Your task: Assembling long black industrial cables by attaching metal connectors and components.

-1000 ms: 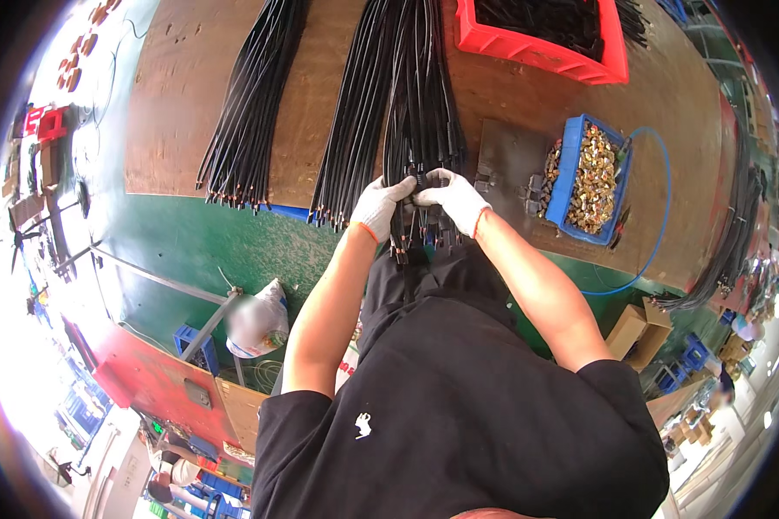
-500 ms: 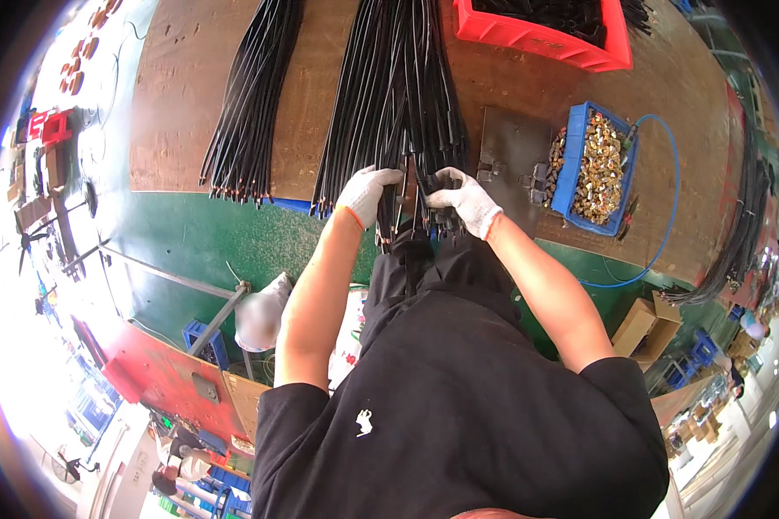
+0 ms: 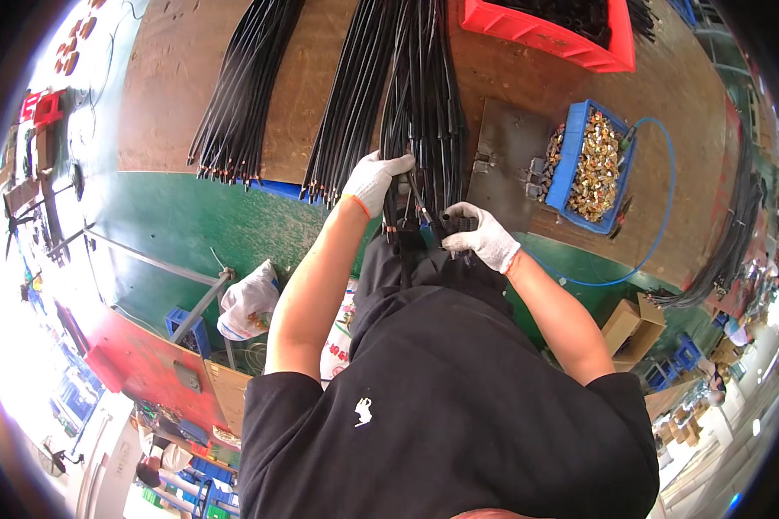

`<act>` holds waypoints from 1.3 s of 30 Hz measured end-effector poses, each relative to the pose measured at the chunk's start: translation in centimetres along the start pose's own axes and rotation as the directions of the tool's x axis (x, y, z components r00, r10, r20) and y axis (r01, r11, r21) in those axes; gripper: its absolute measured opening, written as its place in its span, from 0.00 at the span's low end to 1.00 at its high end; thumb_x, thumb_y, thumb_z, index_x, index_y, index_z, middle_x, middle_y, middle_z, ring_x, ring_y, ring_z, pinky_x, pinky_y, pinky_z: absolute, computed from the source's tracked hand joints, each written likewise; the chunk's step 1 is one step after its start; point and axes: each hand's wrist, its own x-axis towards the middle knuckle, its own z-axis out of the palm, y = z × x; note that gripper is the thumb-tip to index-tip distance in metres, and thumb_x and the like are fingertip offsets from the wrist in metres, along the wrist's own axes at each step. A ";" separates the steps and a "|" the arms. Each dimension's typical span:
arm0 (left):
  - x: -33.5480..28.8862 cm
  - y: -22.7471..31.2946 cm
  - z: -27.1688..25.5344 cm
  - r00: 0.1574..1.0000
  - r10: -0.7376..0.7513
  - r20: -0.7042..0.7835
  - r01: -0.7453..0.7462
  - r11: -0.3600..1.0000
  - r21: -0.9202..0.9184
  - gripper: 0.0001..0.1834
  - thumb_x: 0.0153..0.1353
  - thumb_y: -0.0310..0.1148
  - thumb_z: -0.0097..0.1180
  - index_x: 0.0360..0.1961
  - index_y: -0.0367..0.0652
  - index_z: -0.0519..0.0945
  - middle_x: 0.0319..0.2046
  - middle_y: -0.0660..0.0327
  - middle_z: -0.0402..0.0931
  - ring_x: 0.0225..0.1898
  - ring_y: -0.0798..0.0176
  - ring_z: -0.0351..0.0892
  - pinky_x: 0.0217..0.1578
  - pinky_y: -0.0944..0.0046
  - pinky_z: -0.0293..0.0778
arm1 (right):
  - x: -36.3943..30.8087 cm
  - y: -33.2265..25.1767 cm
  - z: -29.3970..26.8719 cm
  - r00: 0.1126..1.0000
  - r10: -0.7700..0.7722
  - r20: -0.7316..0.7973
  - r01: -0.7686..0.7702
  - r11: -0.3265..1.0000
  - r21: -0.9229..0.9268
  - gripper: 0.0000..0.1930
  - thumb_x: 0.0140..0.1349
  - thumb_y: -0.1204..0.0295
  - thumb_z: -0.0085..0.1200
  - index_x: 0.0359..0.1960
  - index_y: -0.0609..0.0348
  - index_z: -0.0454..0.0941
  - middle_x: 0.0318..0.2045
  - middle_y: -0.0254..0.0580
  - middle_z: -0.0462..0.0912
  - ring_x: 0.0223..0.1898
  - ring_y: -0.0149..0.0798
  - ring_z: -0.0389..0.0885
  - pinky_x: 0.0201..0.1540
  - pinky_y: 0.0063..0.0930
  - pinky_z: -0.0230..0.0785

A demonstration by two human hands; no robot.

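A thick bundle of black cables (image 3: 424,104) runs down the table and over its near edge, with bare copper-coloured ends showing on some. My left hand (image 3: 376,183), in a white glove with an orange cuff, is closed around a cable at the bundle's near end. To its right and nearer my body, my right hand (image 3: 486,240), gloved the same way, pinches a small black ribbed piece (image 3: 459,225) beside a cable end. Whether that cable end touches the piece I cannot tell. The lower cable ends hang against my dark clothing.
Another black cable bundle (image 3: 249,95) lies to the left on the brown table (image 3: 169,95). A red bin (image 3: 545,36) of black parts stands at the far right. Nearer is a blue bin (image 3: 563,203) of small metal parts, beside a blue hose (image 3: 672,186) and a dark metal plate (image 3: 504,143).
My right hand has come down and a little right, away from my left hand, and the black ribbed piece now shows in it. My left hand stays on the cable, slightly higher.
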 end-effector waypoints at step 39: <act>-1.2 1.8 -0.7 0.999 -0.015 -0.052 0.021 0.993 0.116 0.17 0.69 0.42 0.66 0.47 0.39 0.83 0.38 0.59 0.86 0.31 0.67 0.84 0.32 0.63 0.81 | 8.6 -0.8 5.6 0.972 0.054 -0.227 0.032 0.933 0.359 0.14 0.55 0.79 0.66 0.43 0.63 0.82 0.27 0.39 0.84 0.24 0.34 0.83 0.27 0.30 0.78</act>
